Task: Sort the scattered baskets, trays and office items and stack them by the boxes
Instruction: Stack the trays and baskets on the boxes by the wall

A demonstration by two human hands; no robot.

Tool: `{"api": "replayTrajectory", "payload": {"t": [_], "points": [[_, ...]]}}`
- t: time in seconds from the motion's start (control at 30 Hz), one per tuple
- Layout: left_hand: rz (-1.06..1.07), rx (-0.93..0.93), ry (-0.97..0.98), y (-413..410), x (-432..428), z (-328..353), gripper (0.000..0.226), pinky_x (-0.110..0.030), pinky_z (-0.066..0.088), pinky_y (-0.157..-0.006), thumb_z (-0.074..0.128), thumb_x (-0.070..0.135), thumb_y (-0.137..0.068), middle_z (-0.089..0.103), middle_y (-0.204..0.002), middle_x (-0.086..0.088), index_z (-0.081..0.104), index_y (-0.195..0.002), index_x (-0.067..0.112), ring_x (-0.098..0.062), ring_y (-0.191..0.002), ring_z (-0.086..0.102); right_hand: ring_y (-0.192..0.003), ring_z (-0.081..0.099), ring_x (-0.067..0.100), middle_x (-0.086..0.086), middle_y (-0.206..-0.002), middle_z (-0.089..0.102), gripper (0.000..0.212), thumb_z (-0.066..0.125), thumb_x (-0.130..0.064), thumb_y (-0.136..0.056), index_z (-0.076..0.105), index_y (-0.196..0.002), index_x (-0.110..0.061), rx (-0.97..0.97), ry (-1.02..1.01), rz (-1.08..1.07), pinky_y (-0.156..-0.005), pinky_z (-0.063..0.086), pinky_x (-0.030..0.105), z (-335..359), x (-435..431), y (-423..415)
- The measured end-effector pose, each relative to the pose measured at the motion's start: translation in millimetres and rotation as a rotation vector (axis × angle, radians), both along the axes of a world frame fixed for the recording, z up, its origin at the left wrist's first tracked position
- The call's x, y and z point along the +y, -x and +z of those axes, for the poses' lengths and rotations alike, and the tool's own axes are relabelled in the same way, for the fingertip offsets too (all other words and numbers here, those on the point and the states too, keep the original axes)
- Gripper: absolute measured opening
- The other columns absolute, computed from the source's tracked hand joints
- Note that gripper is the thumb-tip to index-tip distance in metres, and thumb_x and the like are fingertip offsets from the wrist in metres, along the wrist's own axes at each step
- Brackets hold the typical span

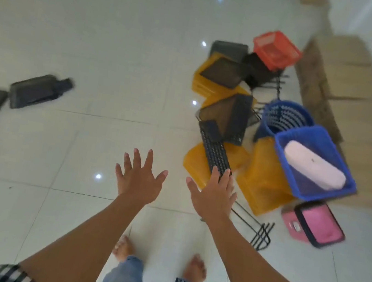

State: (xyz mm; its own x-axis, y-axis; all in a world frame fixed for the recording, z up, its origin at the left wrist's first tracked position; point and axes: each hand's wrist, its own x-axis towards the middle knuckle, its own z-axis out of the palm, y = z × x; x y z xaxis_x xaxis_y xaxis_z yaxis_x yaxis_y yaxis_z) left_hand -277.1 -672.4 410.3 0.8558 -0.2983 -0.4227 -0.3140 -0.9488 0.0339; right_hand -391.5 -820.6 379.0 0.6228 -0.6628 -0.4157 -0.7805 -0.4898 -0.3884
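Note:
My left hand (139,177) and my right hand (214,193) are stretched out over the white tiled floor, fingers spread, holding nothing. My right hand's fingertips overlap the near end of a black keyboard (215,149) that lies on a yellow tray (195,159). Behind it a heap holds black mesh trays (228,119), yellow baskets (264,176), a blue rectangular basket (317,192) with a pale pink case (313,168) inside, a round blue basket (285,116) and a red basket (276,48). A pink box (315,223) lies at the right.
Cardboard boxes (356,94) line the right wall behind the heap. Dark trays (35,91) lie scattered on the floor at the left. A black wire rack (260,234) lies near my right forearm. My bare feet (195,267) stand on open tiles below.

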Motion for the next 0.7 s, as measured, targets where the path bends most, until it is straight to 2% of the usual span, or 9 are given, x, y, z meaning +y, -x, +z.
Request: {"api": "replayTrajectory", "payload": {"t": [0.17,0.33,0.7], "points": [[0.215,-0.043,0.066,-50.7,88.3,30.2,0.079,-0.056,0.001,-0.121,0.016,0.071,-0.097,-0.010,-0.168,-0.010,-0.007,-0.160,0.029,-0.036,-0.154,-0.010,-0.156,-0.009,0.027,0.009,-0.170,-0.005,0.102,0.030,-0.086,-0.085,0.006,-0.162,-0.024,-0.066,0.038,0.190,-0.122,0.006,0.059,38.3,49.0,-96.7],[0.454,-0.084,0.125,-101.1,195.3,50.8,0.080,-0.057,0.001,-0.121,0.017,0.073,-0.096,-0.008,-0.168,-0.009,-0.005,-0.160,0.030,-0.035,-0.154,-0.008,-0.156,-0.012,0.028,0.009,-0.169,-0.009,0.098,0.030,-0.083,-0.089,0.003,-0.162,-0.023,-0.083,0.017,0.372,-0.122,0.002,0.059,61.9,148.6,-179.3],[0.691,-0.155,0.165,-176.2,401.9,71.1,0.081,-0.057,-0.001,-0.121,0.019,0.075,-0.095,-0.008,-0.169,-0.007,-0.005,-0.160,0.032,-0.035,-0.154,-0.008,-0.156,-0.009,0.025,0.008,-0.170,-0.005,0.097,0.035,-0.082,-0.089,0.007,-0.161,-0.023,-0.159,-0.066,0.586,-0.122,0.001,0.058,75.4,371.3,-287.7]]}}
